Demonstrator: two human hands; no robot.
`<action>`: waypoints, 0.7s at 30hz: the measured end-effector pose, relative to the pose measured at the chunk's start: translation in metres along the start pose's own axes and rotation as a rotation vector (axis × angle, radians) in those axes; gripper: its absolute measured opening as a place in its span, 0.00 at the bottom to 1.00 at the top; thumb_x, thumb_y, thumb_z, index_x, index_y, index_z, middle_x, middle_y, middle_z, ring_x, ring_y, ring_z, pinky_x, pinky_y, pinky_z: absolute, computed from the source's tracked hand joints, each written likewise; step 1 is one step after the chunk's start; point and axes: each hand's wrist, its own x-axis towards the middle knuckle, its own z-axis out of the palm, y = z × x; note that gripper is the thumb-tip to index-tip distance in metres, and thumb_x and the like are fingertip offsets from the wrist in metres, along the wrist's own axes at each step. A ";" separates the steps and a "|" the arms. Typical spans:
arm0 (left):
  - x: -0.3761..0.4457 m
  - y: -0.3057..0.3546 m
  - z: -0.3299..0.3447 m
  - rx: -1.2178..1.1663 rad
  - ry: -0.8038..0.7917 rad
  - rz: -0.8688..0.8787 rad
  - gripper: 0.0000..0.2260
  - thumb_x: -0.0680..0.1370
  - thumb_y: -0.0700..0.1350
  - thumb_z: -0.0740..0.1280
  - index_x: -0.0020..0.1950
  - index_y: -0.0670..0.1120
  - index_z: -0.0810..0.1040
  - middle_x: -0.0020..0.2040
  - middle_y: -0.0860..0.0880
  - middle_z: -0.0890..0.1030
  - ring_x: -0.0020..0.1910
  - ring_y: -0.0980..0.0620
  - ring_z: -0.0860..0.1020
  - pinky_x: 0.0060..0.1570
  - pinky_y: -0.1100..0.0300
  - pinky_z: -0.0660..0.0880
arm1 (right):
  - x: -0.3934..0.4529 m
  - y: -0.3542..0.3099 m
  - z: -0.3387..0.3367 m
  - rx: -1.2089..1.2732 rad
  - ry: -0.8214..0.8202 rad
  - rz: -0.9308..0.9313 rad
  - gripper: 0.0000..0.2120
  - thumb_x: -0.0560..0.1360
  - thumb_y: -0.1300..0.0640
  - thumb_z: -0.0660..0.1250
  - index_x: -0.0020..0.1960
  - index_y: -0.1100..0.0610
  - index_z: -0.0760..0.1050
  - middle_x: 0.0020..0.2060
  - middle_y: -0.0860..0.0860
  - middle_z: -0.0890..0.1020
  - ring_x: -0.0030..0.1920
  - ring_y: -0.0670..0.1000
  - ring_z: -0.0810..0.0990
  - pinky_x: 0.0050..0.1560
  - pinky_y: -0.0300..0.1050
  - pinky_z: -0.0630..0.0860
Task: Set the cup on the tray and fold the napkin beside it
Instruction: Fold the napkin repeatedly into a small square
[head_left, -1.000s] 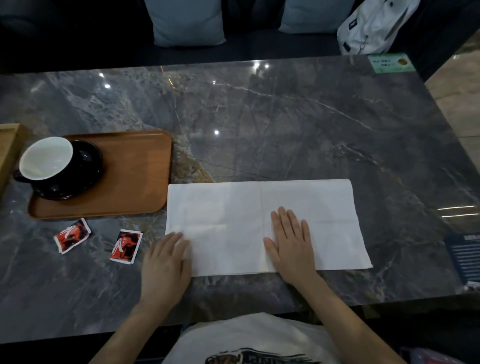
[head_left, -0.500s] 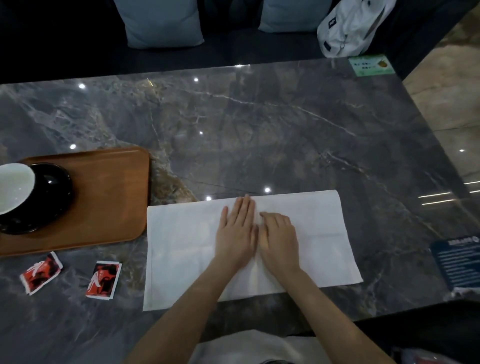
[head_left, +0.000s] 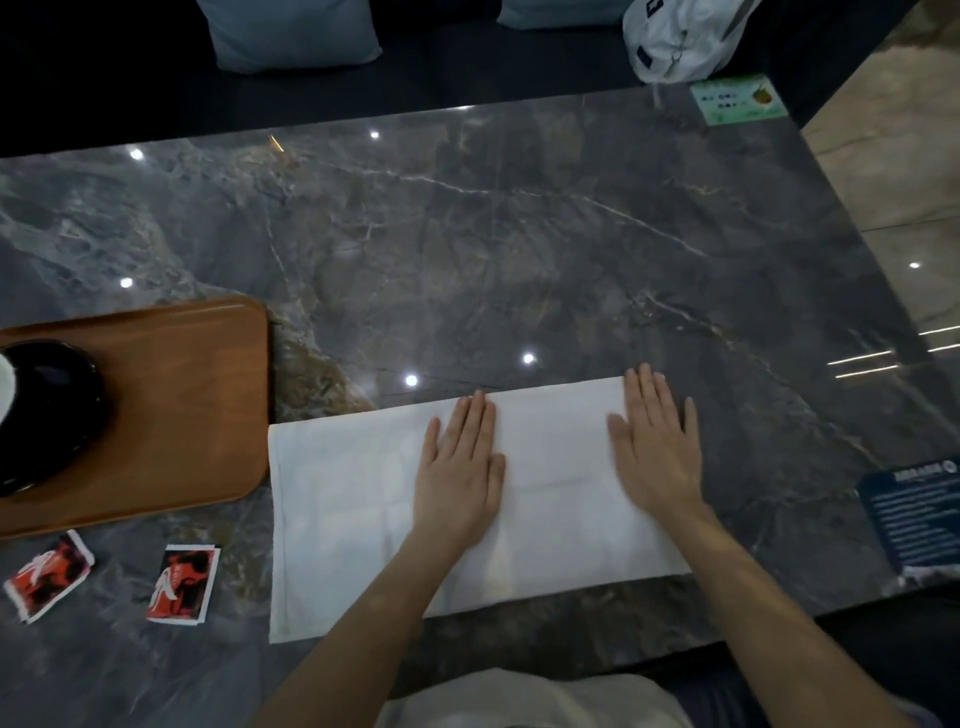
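The white napkin (head_left: 363, 514) is lying flat across the lower middle of the frame on the glossy marble tabletop (head_left: 519, 249), just beside the wooden tray (head_left: 197, 405) at the left, which is carrying the black cup (head_left: 36, 410). The left hand (head_left: 462, 467) and the right hand (head_left: 654, 457) are pressing palm-down on it, fingers (head_left: 475, 421) extended, gripping nothing. The napkin is looking soft, light and limp, likely to slide on that polished stone; pinching an outer corner or edge would probably serve best.
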 end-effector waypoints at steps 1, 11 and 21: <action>0.000 0.001 0.000 -0.002 -0.001 0.003 0.25 0.78 0.51 0.50 0.74 0.42 0.57 0.74 0.46 0.63 0.72 0.52 0.54 0.72 0.52 0.46 | 0.000 0.006 -0.002 -0.022 -0.017 0.007 0.31 0.73 0.42 0.29 0.73 0.53 0.36 0.77 0.50 0.46 0.75 0.46 0.41 0.74 0.53 0.37; 0.000 0.001 -0.005 0.103 -0.123 0.040 0.31 0.79 0.55 0.48 0.70 0.46 0.31 0.71 0.49 0.30 0.70 0.52 0.30 0.70 0.51 0.33 | -0.064 -0.119 0.006 0.334 -0.047 -0.291 0.29 0.77 0.42 0.33 0.74 0.54 0.41 0.74 0.46 0.43 0.75 0.45 0.40 0.76 0.50 0.40; 0.001 0.003 -0.004 0.017 -0.080 0.024 0.31 0.74 0.56 0.33 0.76 0.45 0.44 0.78 0.49 0.46 0.76 0.51 0.45 0.71 0.54 0.36 | -0.085 0.002 0.022 0.077 0.014 -0.044 0.28 0.79 0.43 0.40 0.75 0.56 0.48 0.74 0.50 0.54 0.74 0.49 0.52 0.72 0.43 0.37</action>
